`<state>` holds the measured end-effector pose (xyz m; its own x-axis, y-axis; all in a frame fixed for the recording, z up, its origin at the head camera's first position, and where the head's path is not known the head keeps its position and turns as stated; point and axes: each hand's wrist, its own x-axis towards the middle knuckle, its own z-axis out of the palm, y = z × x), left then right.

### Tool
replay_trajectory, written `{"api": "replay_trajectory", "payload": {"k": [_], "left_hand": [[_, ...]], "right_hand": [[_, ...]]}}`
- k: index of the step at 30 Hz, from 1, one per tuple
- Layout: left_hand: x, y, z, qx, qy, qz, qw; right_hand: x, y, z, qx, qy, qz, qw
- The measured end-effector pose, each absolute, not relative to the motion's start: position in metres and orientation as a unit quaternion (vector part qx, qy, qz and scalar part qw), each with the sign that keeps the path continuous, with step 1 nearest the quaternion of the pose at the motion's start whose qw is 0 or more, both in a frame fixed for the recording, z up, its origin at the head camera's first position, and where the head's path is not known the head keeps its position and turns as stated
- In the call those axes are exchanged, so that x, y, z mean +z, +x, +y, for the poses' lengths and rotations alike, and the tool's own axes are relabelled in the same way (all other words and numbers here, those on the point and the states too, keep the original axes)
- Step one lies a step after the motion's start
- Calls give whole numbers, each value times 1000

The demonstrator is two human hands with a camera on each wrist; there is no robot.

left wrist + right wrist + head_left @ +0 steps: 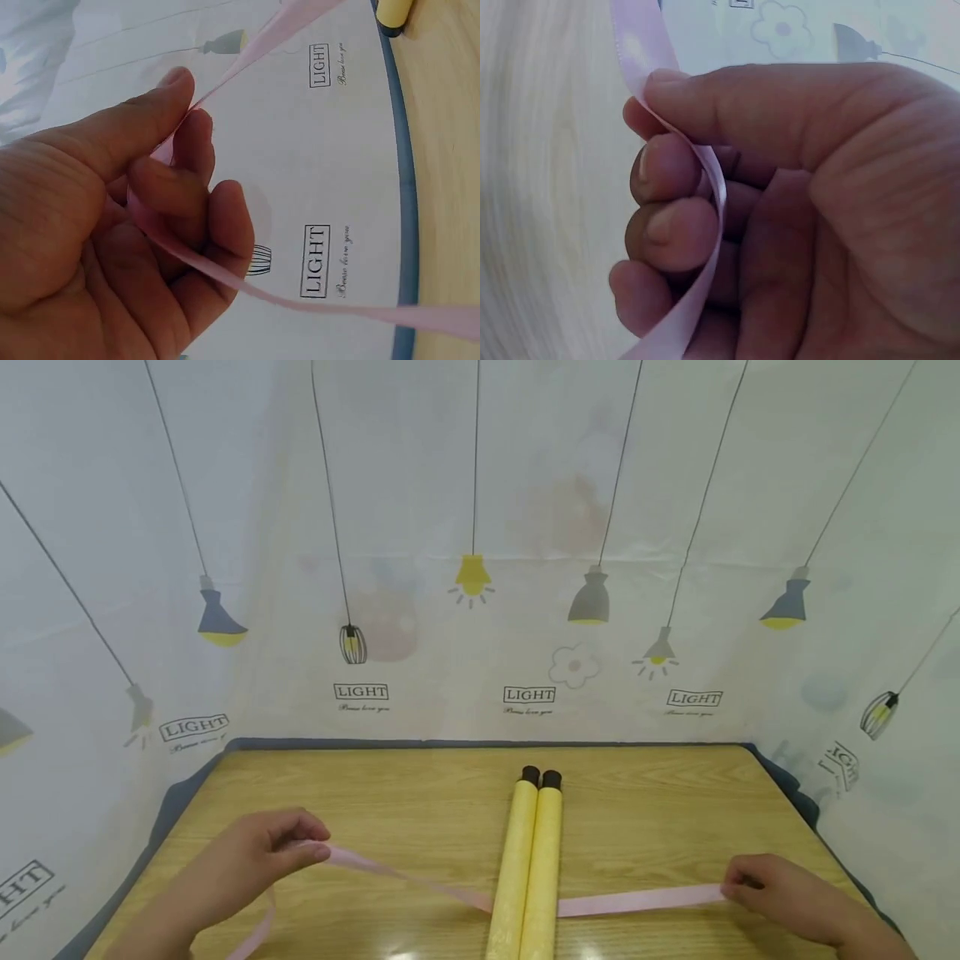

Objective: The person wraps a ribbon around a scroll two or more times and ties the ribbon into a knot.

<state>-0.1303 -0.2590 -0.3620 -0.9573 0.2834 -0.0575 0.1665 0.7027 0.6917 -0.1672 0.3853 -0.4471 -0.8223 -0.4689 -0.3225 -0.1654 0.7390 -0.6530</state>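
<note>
Two yellow rolls with black ends [526, 860] lie side by side on the table, pointing away from me. A pink ribbon [637, 902] runs beneath them and comes out on both sides. Left of the rolls, my left hand [251, 864] pinches the ribbon between thumb and fingers, raised over the table; the loose tail hangs down below it. In the left wrist view the ribbon [277, 300] passes across the curled fingers. On the far right my right hand [787, 893] pinches the other stretch, and its tail [675, 330] trails past the curled fingers in the right wrist view.
The wood-grain table [375, 785] has a blue-grey edge [480, 744] along its back. Behind and at both sides hangs a pale sheet [420, 485] printed with lamps and the word LIGHT.
</note>
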Motion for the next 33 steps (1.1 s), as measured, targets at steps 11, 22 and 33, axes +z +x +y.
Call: {"api": "replay_trajectory", "payload": {"k": [11, 22, 33], "left_hand": [[-311, -150, -242, 229, 219, 948, -12], [-291, -182, -178, 239, 256, 931, -100], [-298, -217, -107, 285, 290, 907, -111]], "right_hand": [[-436, -161, 385, -345, -202, 886, 233], [-434, -161, 374, -327, -209, 895, 219], [-429, -152, 362, -333, -210, 894, 214]]}}
